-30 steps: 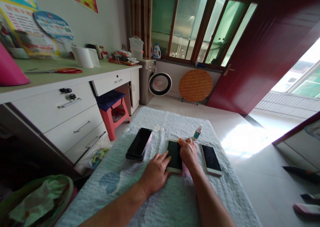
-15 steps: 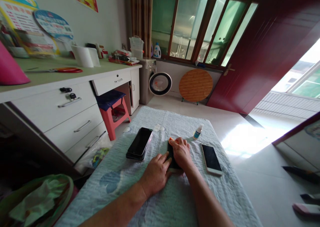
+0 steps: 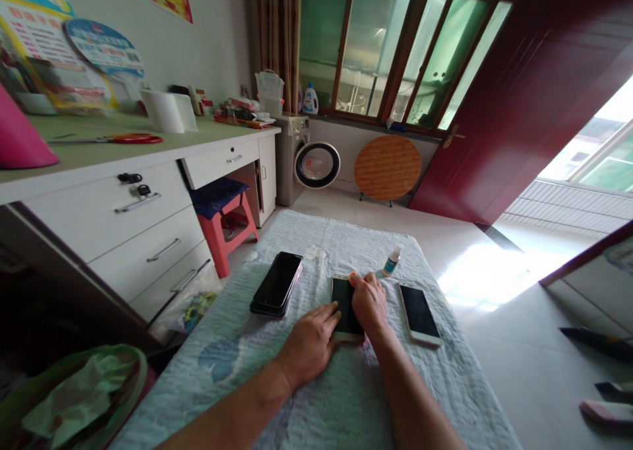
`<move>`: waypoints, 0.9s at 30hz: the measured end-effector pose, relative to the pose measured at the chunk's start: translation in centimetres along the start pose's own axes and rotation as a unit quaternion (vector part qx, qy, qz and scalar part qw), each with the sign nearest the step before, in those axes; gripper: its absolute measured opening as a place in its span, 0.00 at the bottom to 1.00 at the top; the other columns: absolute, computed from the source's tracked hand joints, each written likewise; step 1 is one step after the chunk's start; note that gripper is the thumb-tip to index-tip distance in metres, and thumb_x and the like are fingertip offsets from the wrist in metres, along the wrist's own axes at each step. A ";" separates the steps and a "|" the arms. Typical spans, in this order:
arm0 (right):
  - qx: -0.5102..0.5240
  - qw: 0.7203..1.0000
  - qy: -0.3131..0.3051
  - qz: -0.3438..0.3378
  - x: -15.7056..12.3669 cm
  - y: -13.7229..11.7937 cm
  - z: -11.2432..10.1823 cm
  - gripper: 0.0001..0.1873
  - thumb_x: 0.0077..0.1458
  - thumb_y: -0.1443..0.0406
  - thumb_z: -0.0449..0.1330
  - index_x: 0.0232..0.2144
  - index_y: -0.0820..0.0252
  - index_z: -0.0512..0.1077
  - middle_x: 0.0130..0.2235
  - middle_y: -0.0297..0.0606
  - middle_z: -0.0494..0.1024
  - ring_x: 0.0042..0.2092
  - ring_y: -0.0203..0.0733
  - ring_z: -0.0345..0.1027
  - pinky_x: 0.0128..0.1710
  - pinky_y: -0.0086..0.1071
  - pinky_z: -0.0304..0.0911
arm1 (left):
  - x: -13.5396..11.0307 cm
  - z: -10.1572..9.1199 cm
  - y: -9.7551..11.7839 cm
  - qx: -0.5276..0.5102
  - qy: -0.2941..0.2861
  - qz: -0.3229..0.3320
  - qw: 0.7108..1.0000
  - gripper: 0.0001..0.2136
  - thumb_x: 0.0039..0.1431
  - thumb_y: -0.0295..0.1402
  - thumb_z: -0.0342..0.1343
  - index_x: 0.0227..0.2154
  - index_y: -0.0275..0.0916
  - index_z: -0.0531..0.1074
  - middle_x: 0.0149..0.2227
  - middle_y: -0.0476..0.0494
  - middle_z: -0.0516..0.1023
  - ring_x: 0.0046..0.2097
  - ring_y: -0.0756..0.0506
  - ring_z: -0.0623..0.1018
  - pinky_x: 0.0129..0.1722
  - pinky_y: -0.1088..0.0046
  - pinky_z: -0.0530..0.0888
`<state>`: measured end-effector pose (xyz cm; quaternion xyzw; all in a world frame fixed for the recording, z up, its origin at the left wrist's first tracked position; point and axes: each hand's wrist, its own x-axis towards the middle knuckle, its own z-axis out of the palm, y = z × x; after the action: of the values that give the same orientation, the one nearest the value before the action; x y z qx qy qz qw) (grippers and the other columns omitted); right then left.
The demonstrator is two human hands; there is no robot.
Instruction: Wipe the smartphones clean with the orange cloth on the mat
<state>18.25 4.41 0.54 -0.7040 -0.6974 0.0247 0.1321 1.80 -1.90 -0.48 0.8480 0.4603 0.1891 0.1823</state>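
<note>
A gold-edged phone with a dark screen lies face up on the pale blue patterned towel that covers the table. My left hand rests on the towel with its fingertips pressed against the phone's lower left edge. My right hand lies along the phone's right side, fingers pressed together on a small orange cloth at the phone's top corner. A bit of pink shows under that wrist.
A stack of dark phones lies to the left and a white-framed phone to the right. A small bottle stands behind them. A white desk with drawers and a red stool are at left.
My right hand slid left over the phone's screen with the cloth, covering it, then came back to the right side and top corner. My left hand stayed at the phone's edge.
</note>
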 end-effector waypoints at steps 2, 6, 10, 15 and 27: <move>-0.006 1.000 -0.003 0.010 0.1 0.0 0.0 0.18 0.66 0.65 0.45 0.45 0.52 0.74 0.40 0.41 0.70 0.40 0.42 0.63 0.40 0.32 0.50 | 0.1 -0.1 -0.1 -0.011 -0.006 0.001 1.000 0.22 0.59 0.29 0.57 0.57 0.32 0.67 0.62 0.33 0.66 0.63 0.39 0.66 0.64 0.60 0.63; -0.002 1.000 -0.014 -0.015 0.1 -0.4 0.1 0.18 0.67 0.65 0.44 0.44 0.53 0.74 0.42 0.42 0.70 0.43 0.43 0.62 0.41 0.33 0.50 | 0.0 -0.3 -0.2 -0.030 -0.014 -0.001 0.999 0.23 0.58 0.28 0.57 0.58 0.32 0.67 0.62 0.33 0.66 0.63 0.39 0.66 0.64 0.61 0.63; 0.021 0.998 -0.023 -0.063 0.1 -0.8 0.3 0.17 0.66 0.64 0.46 0.48 0.47 0.73 0.44 0.41 0.70 0.46 0.44 0.60 0.43 0.33 0.49 | -0.1 -0.4 -0.2 -0.050 -0.008 0.003 0.999 0.24 0.58 0.27 0.57 0.58 0.33 0.66 0.62 0.34 0.66 0.63 0.39 0.67 0.64 0.62 0.63; 0.038 0.993 -0.028 -0.110 -0.2 -1.5 0.4 0.16 0.67 0.60 0.47 0.49 0.41 0.73 0.45 0.38 0.69 0.46 0.44 0.58 0.45 0.35 0.48 | 0.0 -0.5 -0.1 -0.079 0.006 0.016 0.997 0.23 0.61 0.29 0.55 0.59 0.37 0.65 0.61 0.38 0.67 0.62 0.40 0.68 0.64 0.61 0.63; -0.011 0.999 -0.009 -0.029 0.0 -0.4 -0.4 0.18 0.65 0.64 0.46 0.44 0.48 0.75 0.42 0.42 0.71 0.45 0.46 0.59 0.44 0.36 0.49 | -0.1 -0.1 0.0 -0.043 0.017 0.002 0.999 0.21 0.59 0.30 0.55 0.57 0.37 0.67 0.61 0.36 0.68 0.62 0.38 0.68 0.62 0.57 0.66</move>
<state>17.91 4.33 0.99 -0.6849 -0.7187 0.0197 0.1182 1.77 -1.97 -0.42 0.8371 0.4532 0.2230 0.2101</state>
